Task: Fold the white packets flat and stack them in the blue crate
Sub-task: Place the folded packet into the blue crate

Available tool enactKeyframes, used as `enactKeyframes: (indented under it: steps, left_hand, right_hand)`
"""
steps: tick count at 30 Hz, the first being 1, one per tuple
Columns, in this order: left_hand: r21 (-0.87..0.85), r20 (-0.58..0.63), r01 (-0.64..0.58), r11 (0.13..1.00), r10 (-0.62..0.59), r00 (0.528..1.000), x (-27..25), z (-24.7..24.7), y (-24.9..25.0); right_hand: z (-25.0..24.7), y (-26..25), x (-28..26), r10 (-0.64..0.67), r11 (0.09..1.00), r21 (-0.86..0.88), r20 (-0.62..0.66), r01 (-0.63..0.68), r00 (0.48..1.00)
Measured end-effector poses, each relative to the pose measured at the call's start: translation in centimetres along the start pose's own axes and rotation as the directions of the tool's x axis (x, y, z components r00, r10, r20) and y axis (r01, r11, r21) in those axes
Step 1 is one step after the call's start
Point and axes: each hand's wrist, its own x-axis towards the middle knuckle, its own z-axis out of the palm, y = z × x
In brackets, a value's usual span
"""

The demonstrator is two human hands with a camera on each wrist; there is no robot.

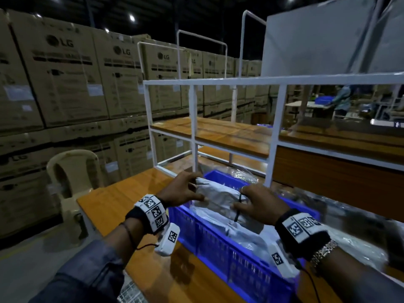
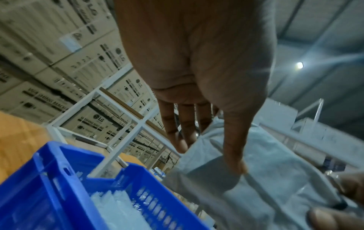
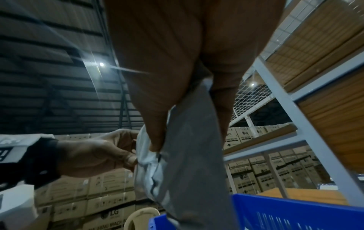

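Note:
A folded white packet (image 1: 218, 196) is held between both hands just above the blue crate (image 1: 218, 248). My left hand (image 1: 185, 191) grips its left end, fingers behind and thumb on the near face. My right hand (image 1: 258, 204) pinches the right end, where a dark band crosses the packet. Several white packets (image 1: 244, 230) lie stacked in the crate below. In the left wrist view my left hand (image 2: 206, 140) has its thumb lying on the packet (image 2: 265, 179) above the crate (image 2: 59, 186). In the right wrist view my right hand (image 3: 177, 121) clamps the packet (image 3: 187, 163) between thumb and fingers.
The crate sits on an orange wooden table (image 1: 131, 197). A white metal shelf frame (image 1: 218, 119) stands right behind it. Clear plastic wrapping (image 1: 349, 219) lies to the right. A beige plastic chair (image 1: 72, 182) stands at the left, and stacked cardboard boxes (image 1: 65, 84) fill the background.

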Motion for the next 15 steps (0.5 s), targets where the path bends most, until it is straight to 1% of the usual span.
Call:
enactKeyframes:
  steps: [2, 5, 6, 8, 10, 12, 14, 15]
  left_hand:
    - [0.023, 0.044, -0.003, 1.0, 0.002, 0.999, 1.4, -0.5, -2.0]
    - [0.12, 0.161, -0.011, 0.993, -0.009, 0.987, 4.0, -1.7, -4.7]
    - [0.174, 0.204, -0.013, 0.985, -0.023, 0.979, 4.9, -2.2, -5.3]
    - [0.311, 0.282, -0.067, 0.948, -0.024, 0.959, 6.9, -3.0, -6.7]
    - [0.421, 0.377, -0.115, 0.9, -0.058, 0.925, 8.9, -3.7, -8.4]
    - [0.479, 0.457, -0.144, 0.866, -0.105, 0.883, 10.8, -4.2, -10.4]
    - [0.536, 0.531, -0.197, 0.821, -0.147, 0.835, 12.3, -4.2, -11.9]
    - [0.543, 0.573, -0.218, 0.811, -0.168, 0.802, 13.2, -4.2, -12.9]
  right_hand:
    - [1.7, 1.2, 1.6, 0.016, 1.0, 0.0, 0.029, -0.016, 0.999]
    - [4.2, 3.0, 4.4, 0.038, 0.998, 0.055, 0.089, -0.043, 0.995]
    - [5.0, 3.6, 5.4, 0.039, 0.996, 0.075, 0.101, -0.047, 0.994]
    - [6.2, 4.7, 7.2, 0.031, 0.993, 0.109, 0.122, -0.045, 0.992]
    - [7.2, 5.5, 8.9, 0.035, 0.988, 0.142, 0.177, -0.061, 0.984]
    - [8.4, 6.1, 10.5, 0.01, 0.979, 0.198, 0.224, -0.056, 0.974]
    - [9.8, 6.4, 11.5, 0.014, 0.965, 0.249, 0.256, -0.08, 0.966]
    - [10.7, 6.8, 12.3, 0.024, 0.953, 0.283, 0.284, -0.108, 0.959]
